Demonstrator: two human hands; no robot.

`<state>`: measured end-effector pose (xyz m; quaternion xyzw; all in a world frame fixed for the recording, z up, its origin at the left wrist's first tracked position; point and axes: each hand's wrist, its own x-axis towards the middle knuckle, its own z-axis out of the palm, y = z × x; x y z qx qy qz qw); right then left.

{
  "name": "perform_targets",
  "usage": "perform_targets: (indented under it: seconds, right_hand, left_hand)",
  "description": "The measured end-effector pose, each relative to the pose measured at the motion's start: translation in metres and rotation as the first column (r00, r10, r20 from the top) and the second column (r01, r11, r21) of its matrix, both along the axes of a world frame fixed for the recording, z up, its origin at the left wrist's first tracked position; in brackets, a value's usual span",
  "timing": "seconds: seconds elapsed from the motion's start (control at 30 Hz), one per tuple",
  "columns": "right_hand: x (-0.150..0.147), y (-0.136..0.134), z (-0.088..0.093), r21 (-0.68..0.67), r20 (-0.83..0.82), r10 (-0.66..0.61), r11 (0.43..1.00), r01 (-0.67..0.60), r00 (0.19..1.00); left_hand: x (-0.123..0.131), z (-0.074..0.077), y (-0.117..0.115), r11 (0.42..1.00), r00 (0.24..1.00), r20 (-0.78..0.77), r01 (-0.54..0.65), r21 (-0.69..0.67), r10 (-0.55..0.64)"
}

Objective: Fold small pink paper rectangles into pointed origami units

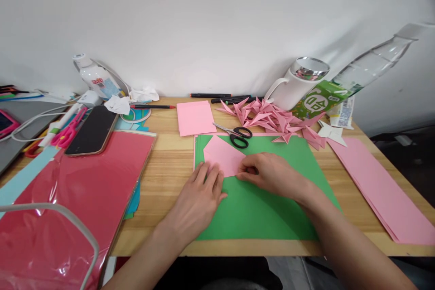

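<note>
A partly folded pink paper [222, 155] lies on a green sheet [265, 217] at the middle of the table. My left hand [203, 192] rests flat with its fingers spread, the fingertips on the paper's lower left edge. At the paper's right corner, my right hand [268, 172] is closed, with thumb and forefinger pinching that corner. Black-handled scissors [238, 135] lie just above the paper, blades pointing left. Behind them is a stack of square pink sheets [195, 118]. A pile of folded pink paper pieces [268, 118] sits at the back right.
Long pink strips [384, 190] lie at the right. A white mug [299, 81], green packet [319, 99] and clear bottle [377, 63] stand behind. At left are a phone [93, 131], pink scissors [70, 131], a red folder [84, 181] and a white bottle [98, 79]. Pens line the wall.
</note>
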<state>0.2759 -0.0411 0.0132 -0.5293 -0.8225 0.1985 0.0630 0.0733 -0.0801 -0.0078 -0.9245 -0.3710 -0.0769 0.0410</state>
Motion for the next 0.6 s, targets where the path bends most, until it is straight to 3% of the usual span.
perform_targets:
  seconds: [0.17,0.33,0.47,0.6]
  right_hand:
    - [0.006,0.008,-0.005,-0.136,-0.116,-0.066,0.990,0.050,0.991]
    - [0.010,0.019,-0.020,0.053,-0.357,-0.176,0.977,0.208,0.918]
    - [0.010,0.021,-0.022,0.122,-0.493,-0.027,0.987,0.100,0.870]
    - [0.007,0.016,-0.019,0.194,-0.500,0.165,0.978,-0.075,0.850]
  left_hand:
    - [0.004,-0.004,-0.002,1.000,1.000,0.011,-0.019,0.017,0.018]
    - [0.000,-0.008,-0.004,0.999,0.998,0.051,-0.027,0.033,0.025]
    - [-0.009,-0.007,-0.001,0.998,0.995,0.098,-0.036,0.043,0.031]
    - [-0.021,-0.007,0.002,0.998,0.992,0.127,-0.012,0.062,0.004]
